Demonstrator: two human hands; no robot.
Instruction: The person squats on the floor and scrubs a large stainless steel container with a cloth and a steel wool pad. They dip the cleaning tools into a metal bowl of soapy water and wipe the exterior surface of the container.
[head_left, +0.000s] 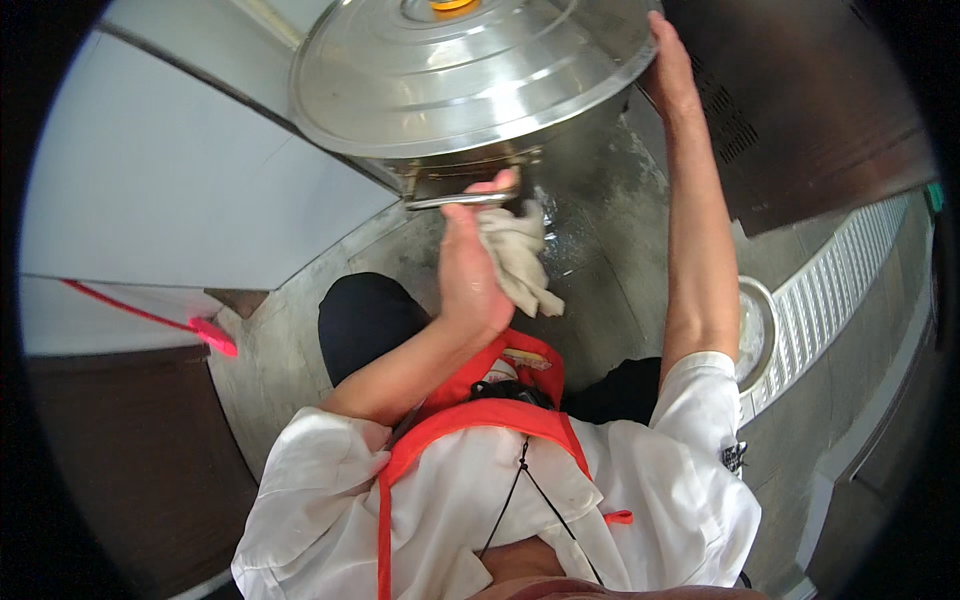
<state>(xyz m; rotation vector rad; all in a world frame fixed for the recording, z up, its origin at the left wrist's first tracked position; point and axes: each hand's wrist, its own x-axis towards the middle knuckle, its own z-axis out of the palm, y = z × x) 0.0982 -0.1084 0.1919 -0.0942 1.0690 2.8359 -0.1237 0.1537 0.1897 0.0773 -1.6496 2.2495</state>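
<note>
A round stainless-steel lid with an orange-yellow knob covers a metal pot, whose body is mostly hidden beneath it. Out from the pot's near side juts a metal bar handle. My left hand is at this handle, its fingertips reaching behind the bar. A crumpled off-white cloth hangs from the same hand. At the lid's right edge, my right hand lies against the rim with its fingers pointing up. Its grip is hidden, so I cannot tell what it holds.
Wet grey floor tiles lie below. A slotted metal drain grate curves along the right, with a round metal-rimmed vessel beside it. White panels stand left, near a pink-headed tool. A dark vented cabinet is upper right.
</note>
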